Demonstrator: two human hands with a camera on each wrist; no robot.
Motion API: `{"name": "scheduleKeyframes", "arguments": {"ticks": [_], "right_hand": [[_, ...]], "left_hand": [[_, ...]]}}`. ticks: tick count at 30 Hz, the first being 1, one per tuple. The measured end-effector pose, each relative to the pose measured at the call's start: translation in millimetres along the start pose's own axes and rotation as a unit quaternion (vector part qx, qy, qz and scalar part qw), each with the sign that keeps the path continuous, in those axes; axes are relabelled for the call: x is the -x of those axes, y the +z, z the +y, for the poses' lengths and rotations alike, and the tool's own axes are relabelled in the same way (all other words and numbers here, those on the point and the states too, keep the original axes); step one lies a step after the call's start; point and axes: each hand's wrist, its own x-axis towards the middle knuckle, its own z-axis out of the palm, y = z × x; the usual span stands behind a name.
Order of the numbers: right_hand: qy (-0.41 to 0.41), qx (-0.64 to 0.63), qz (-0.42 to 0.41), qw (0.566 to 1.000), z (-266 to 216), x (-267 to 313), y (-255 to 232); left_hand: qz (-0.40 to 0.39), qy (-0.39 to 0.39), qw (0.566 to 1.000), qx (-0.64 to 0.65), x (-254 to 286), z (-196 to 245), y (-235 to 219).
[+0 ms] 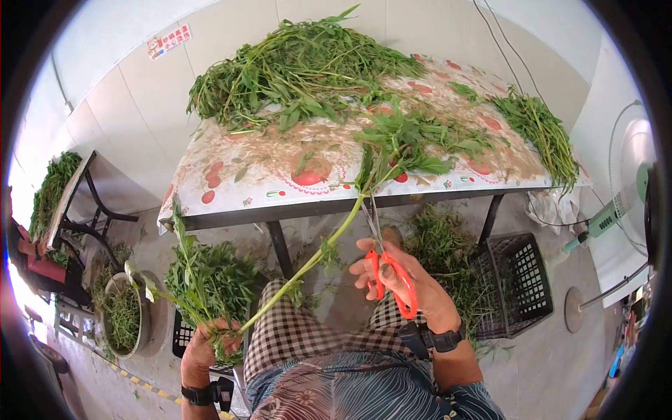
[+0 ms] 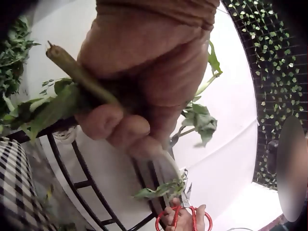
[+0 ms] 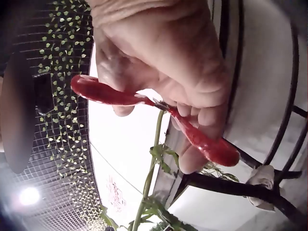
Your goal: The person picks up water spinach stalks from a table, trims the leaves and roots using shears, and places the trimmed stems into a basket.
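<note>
My left hand (image 1: 208, 344) grips the lower end of a long leafy stem (image 1: 308, 262) low in front of my lap. Its cut end pokes out of the curled fingers in the left wrist view. The stem slants up to the right, with its leafy top (image 1: 402, 143) over the table's front edge. My right hand (image 1: 427, 290) holds red-handled scissors (image 1: 402, 276), fingers and thumb through the loops. Their blades (image 1: 372, 222) stand parted at the upper stem. In the right wrist view the red handles (image 3: 207, 144) are spread wide.
A heap of greens (image 1: 301, 77) lies at the back of the cloth-covered table (image 1: 259, 182), a smaller bundle (image 1: 539, 136) at its right end. Below are a black crate (image 1: 521, 280), cuttings and a bucket (image 1: 145, 325). A fan (image 1: 616, 210) stands right. A person (image 1: 31, 255) sits far left.
</note>
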Motion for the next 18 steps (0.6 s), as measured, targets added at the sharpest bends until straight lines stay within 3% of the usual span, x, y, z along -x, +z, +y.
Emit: {"name": "scheduleKeyframes", "arguments": {"ticks": [5,8,11,14,15,18], "right_hand": [[-0.008,-0.013,-0.012,1.000,6.7,2.8,0.2],[0.002,0.006,-0.031,0.999,11.3,2.8,3.0],[0.001,-0.009,-0.017,1.000,15.6,0.1,8.0],[-0.029,-0.035,0.026,0.999,18.8,-6.9,16.0],[-0.034,-0.043,0.027,0.998,22.6,-10.0,18.8],[-0.046,-0.052,0.034,0.997,35.7,-20.4,25.2]], "left_hand": [[-0.015,-0.035,0.999,-0.033,-2.1,-1.1,-1.0],[-0.020,0.043,0.998,-0.032,-0.5,-21.8,-8.6],[-0.030,-0.043,0.998,0.034,-0.4,-7.6,0.3],[-0.037,-0.067,0.997,0.006,-0.1,-10.8,0.4],[-0.057,-0.040,0.998,-0.003,-1.4,-10.7,4.7],[-0.070,-0.107,0.991,-0.027,-0.5,3.5,16.0]]}}
